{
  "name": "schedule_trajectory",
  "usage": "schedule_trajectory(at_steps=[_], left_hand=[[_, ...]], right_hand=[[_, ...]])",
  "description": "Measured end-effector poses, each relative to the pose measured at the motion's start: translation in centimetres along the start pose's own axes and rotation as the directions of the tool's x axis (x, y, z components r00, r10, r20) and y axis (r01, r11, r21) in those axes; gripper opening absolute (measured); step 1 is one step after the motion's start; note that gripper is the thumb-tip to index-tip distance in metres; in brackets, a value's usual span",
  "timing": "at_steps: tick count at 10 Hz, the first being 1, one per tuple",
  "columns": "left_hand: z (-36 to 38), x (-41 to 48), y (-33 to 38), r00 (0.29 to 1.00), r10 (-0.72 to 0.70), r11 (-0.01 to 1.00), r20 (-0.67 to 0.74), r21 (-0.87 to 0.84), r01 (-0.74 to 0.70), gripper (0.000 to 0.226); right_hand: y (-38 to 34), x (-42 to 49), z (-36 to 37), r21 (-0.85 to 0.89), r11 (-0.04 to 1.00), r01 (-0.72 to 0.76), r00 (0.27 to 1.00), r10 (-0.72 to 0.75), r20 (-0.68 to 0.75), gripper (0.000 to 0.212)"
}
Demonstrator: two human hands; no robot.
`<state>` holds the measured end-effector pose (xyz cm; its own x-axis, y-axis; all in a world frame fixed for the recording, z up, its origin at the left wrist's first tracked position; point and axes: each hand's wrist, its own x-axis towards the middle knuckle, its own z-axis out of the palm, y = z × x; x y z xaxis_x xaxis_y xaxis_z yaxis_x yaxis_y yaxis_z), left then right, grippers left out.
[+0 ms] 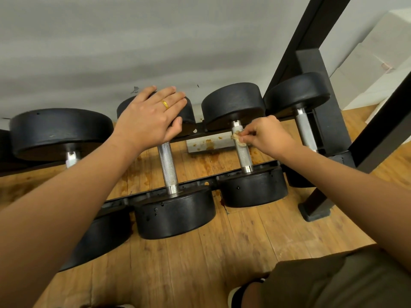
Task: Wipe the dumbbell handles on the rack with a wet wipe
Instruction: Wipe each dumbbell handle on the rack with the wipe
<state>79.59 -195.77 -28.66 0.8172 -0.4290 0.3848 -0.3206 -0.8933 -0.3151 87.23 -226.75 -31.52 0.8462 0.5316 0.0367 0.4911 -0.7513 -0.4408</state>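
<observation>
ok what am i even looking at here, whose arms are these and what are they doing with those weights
There is no machine here. This is one picture from a wide-angle camera worn on a person's head, looking down at their own two bare arms, so the edges look bent.

In front of them is a low black rack on a wooden floor, holding black dumbbells with metal handles.

The left hand, which wears a gold ring, lies flat and open on the far weight of one dumbbell, perhaps to steady it.

The right hand pinches a small crumpled wipe, stained brownish, in its fingers and presses it against the handle of the next dumbbell. Rusty-looking stains spot the floor and a pale metal plate beneath.
</observation>
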Motion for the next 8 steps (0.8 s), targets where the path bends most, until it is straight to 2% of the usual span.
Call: schedule_trajectory(at_steps=[1, 2, 3, 4, 6, 7, 8], left_hand=[[-0.2, 0.0, 0.2, 1.0, -0.01, 1.0, 0.006, -0.003, 0.01, 0.053], [-0.3, 0.1, 0.2, 1.0, -0.007, 1.0, 0.012, -0.012, 0.007, 0.053], [-0.2, 0.0, 0.1, 1.0, -0.001, 1.0, 0.011, -0.01, 0.001, 0.053], [-0.1, -0.1, 0.1, 1.0, 0.001, 1.0, 0.003, -0.004, -0.001, 0.053], [-0.2, 0.0, 0.2, 1.0, -0.004, 1.0, 0.009, -0.012, 0.004, 0.054], [-0.2, 0.0, 0.2, 1.0, 0.002, 1.0, 0.008, 0.005, -0.002, 0.054], [-0.1, 0.0, 0.1, 1.0, 0.005, 1.0, 0.012, 0.003, -0.005, 0.054]], right_hand=[[-0.2, 0.2, -0.2, 0.043, 0.999, -0.013, 1.0, 0.014, -0.005, 0.015], [0.3, -0.5, -1.0, 0.081, 0.996, -0.045, 0.985, 0.03, 0.17, 0.007], [1.1, -1.6, -1.3, 0.045, 0.998, -0.052, 0.906, 0.028, 0.422, 0.009], [1.8, -1.9, -1.2, 0.042, 0.999, -0.01, 0.884, -0.011, 0.467, 0.008], [2.4, -2.7, -0.8, 0.112, 0.988, 0.11, 0.949, -0.138, 0.284, 0.009], [2.5, -3.0, -0.7, 0.174, 0.984, 0.044, 0.958, -0.092, 0.273, 0.006], [2.5, -3.1, -0.8, 0.157, 0.988, 0.001, 0.913, -0.065, 0.403, 0.005]])
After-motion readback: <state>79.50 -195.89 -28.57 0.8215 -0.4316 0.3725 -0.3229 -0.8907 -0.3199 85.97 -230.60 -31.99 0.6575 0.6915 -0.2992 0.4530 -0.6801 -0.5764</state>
